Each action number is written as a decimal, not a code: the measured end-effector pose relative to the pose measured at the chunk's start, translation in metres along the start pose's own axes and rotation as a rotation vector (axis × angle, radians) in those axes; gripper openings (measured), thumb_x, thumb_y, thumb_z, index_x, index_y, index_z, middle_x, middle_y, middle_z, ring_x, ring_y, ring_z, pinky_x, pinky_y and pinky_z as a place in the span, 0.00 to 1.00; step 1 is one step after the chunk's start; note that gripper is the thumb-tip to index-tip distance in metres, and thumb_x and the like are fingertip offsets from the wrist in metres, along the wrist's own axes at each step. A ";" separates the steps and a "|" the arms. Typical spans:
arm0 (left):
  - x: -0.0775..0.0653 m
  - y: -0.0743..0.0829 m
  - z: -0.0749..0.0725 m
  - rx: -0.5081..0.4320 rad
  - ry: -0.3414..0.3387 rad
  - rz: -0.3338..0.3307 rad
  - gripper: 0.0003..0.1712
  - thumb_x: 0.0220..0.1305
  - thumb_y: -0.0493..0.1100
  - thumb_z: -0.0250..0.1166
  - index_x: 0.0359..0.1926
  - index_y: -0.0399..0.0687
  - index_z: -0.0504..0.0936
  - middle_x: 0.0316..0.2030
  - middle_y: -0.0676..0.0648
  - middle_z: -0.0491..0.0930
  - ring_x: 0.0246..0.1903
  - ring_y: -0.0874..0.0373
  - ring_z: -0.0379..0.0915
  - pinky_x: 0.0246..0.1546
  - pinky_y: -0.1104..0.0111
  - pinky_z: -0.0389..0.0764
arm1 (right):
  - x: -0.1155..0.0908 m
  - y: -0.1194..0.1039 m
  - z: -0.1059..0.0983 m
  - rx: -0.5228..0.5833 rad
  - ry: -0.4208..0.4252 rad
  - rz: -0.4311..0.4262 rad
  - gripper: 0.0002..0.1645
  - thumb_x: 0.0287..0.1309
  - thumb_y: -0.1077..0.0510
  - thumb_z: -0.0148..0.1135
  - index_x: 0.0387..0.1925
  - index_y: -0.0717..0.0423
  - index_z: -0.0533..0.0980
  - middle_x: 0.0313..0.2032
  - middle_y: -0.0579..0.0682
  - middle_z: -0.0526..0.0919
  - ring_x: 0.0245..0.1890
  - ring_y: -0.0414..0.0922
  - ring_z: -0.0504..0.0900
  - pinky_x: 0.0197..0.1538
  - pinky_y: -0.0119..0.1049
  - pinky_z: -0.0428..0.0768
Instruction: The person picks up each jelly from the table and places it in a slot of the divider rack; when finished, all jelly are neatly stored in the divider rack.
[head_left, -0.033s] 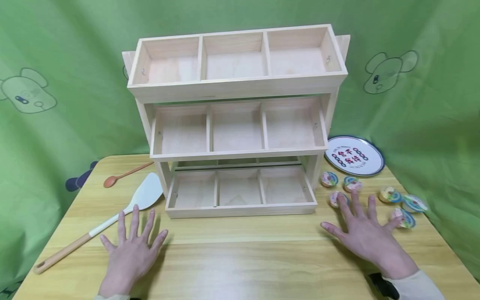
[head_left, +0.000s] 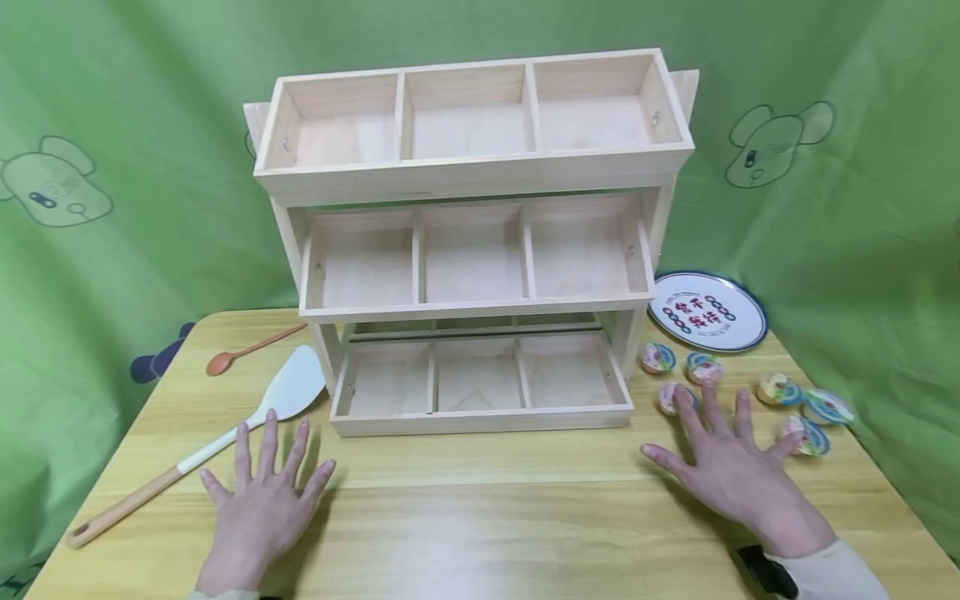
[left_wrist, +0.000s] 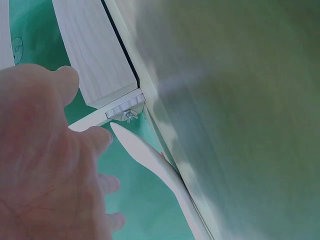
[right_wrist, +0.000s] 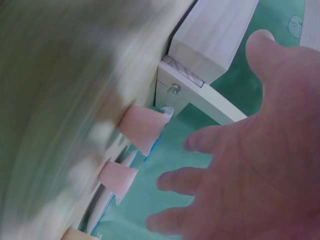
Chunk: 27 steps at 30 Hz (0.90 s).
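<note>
My left hand, palm down with fingers spread, is above the near left part of the table, beside a long spatula with a white blade and wooden handle end. In the left wrist view the spatula's blade shows beyond the fingers. On the right, my right hand is also spread and holds nothing. Its fingertips overlap one small foil-lidded jelly cup in the head view. Several more cups lie around it, including one near the shelf. The right wrist view shows a pinkish cup beyond the fingers.
A pale wooden three-tier rack stands at the middle back, each tier split into three compartments. Behind the cups lies an oval white plate with a blue rim. A small reddish-brown spoon is at the back left. Green curtain surrounds the table.
</note>
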<state>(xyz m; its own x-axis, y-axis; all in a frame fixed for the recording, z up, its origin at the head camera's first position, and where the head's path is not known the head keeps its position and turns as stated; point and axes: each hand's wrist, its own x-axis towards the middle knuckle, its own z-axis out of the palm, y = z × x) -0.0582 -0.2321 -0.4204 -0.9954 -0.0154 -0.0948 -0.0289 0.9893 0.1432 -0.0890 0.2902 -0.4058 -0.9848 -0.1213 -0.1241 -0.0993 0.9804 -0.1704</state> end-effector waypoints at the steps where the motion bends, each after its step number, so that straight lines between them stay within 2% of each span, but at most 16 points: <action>1: 0.000 0.000 0.000 -0.001 0.004 0.001 0.46 0.71 0.73 0.32 0.77 0.49 0.47 0.75 0.36 0.27 0.67 0.39 0.04 0.51 0.24 0.17 | 0.000 0.000 0.000 0.000 0.003 -0.001 0.59 0.64 0.23 0.39 0.76 0.59 0.38 0.72 0.67 0.24 0.64 0.76 0.20 0.41 0.79 0.13; 5: 0.001 0.000 -0.001 -0.021 0.024 0.003 0.45 0.72 0.72 0.32 0.78 0.50 0.46 0.75 0.35 0.29 0.68 0.38 0.06 0.54 0.24 0.20 | -0.003 -0.001 -0.004 -0.005 0.024 -0.009 0.58 0.65 0.24 0.41 0.76 0.60 0.38 0.72 0.67 0.25 0.64 0.75 0.20 0.44 0.79 0.14; 8: 0.004 0.000 -0.005 -0.095 0.042 0.009 0.43 0.73 0.69 0.34 0.78 0.49 0.45 0.75 0.33 0.31 0.69 0.31 0.13 0.58 0.25 0.28 | -0.004 0.002 -0.008 -0.003 0.072 -0.039 0.57 0.66 0.27 0.45 0.76 0.61 0.40 0.73 0.67 0.28 0.67 0.72 0.21 0.48 0.80 0.18; 10: 0.007 0.001 -0.010 -0.205 0.048 0.003 0.44 0.74 0.68 0.37 0.78 0.46 0.44 0.74 0.30 0.33 0.69 0.25 0.24 0.60 0.25 0.38 | -0.003 0.008 -0.012 -0.005 0.126 -0.071 0.55 0.66 0.29 0.48 0.76 0.62 0.43 0.73 0.69 0.34 0.69 0.70 0.25 0.53 0.80 0.23; 13: 0.013 0.003 -0.017 -0.433 0.060 -0.012 0.45 0.74 0.64 0.46 0.77 0.41 0.44 0.72 0.26 0.40 0.67 0.22 0.40 0.61 0.29 0.51 | -0.001 0.023 -0.019 0.014 0.226 -0.123 0.52 0.66 0.35 0.55 0.74 0.65 0.49 0.71 0.72 0.45 0.70 0.72 0.35 0.61 0.77 0.30; 15: 0.018 0.006 -0.021 -0.609 0.063 -0.034 0.45 0.73 0.61 0.52 0.76 0.40 0.46 0.71 0.26 0.46 0.65 0.24 0.50 0.62 0.32 0.57 | -0.002 0.035 -0.023 0.026 0.294 -0.139 0.49 0.64 0.39 0.60 0.71 0.68 0.56 0.68 0.74 0.54 0.68 0.74 0.46 0.64 0.76 0.40; 18: 0.024 0.012 -0.025 -0.820 0.072 -0.069 0.40 0.72 0.54 0.58 0.74 0.41 0.53 0.69 0.30 0.56 0.64 0.31 0.59 0.63 0.39 0.65 | -0.004 0.053 -0.029 0.046 0.353 -0.122 0.43 0.62 0.44 0.65 0.65 0.71 0.63 0.62 0.76 0.61 0.61 0.76 0.58 0.61 0.75 0.53; 20: 0.029 0.014 -0.025 -0.926 0.077 -0.099 0.35 0.72 0.50 0.59 0.72 0.42 0.59 0.67 0.32 0.60 0.63 0.34 0.62 0.61 0.44 0.71 | -0.006 0.065 -0.032 0.051 0.360 -0.090 0.41 0.60 0.47 0.67 0.62 0.73 0.65 0.59 0.76 0.63 0.56 0.76 0.61 0.56 0.75 0.59; 23: 0.037 0.016 -0.022 -1.042 0.086 -0.145 0.29 0.72 0.46 0.60 0.68 0.41 0.65 0.65 0.35 0.65 0.62 0.39 0.66 0.58 0.55 0.77 | -0.008 0.080 -0.034 0.063 0.327 -0.033 0.39 0.60 0.49 0.68 0.61 0.73 0.66 0.57 0.76 0.64 0.53 0.76 0.62 0.52 0.76 0.60; 27: 0.049 0.017 -0.014 -1.208 0.067 -0.201 0.26 0.72 0.43 0.60 0.66 0.38 0.68 0.63 0.37 0.68 0.58 0.48 0.69 0.57 0.65 0.77 | -0.012 0.096 -0.033 0.059 0.284 0.033 0.37 0.58 0.51 0.70 0.58 0.72 0.67 0.56 0.76 0.64 0.52 0.77 0.63 0.50 0.78 0.61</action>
<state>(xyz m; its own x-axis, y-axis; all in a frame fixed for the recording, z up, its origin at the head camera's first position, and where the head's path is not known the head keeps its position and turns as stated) -0.1083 -0.2183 -0.4091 -0.9650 -0.1950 -0.1754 -0.2138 0.1980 0.9566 -0.0910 0.3908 -0.3884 -0.9886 -0.0327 0.1470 -0.0662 0.9712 -0.2289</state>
